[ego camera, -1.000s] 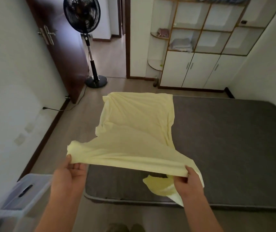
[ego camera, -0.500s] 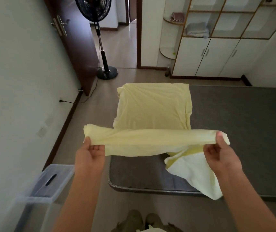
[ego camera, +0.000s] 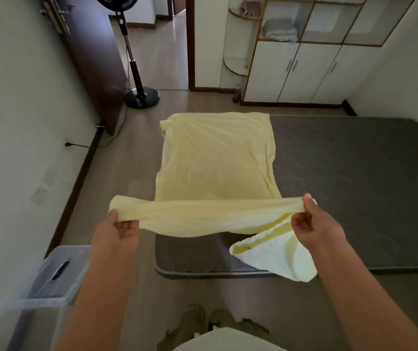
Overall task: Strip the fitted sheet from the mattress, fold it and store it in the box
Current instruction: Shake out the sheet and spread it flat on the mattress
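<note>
The pale yellow fitted sheet [ego camera: 215,158] lies folded into a long strip along the left side of the bare dark grey mattress [ego camera: 355,178]. Its near end is lifted off the mattress and stretched taut between my hands. My left hand [ego camera: 116,231] pinches the left corner. My right hand [ego camera: 314,224] grips the right corner, and a loose flap of sheet hangs below it. The clear plastic storage box [ego camera: 53,272] stands on the floor at my lower left, by the wall.
A standing fan [ego camera: 137,79] with its cord stands by the dark open door [ego camera: 93,54] at the far left. White cabinets and shelves [ego camera: 301,69] fill the far wall. My feet show on the floor below the mattress's near edge.
Both hands have raised the sheet's near edge higher and pulled it straight and taut. The view has tilted further down, so my feet and more of the box show.
</note>
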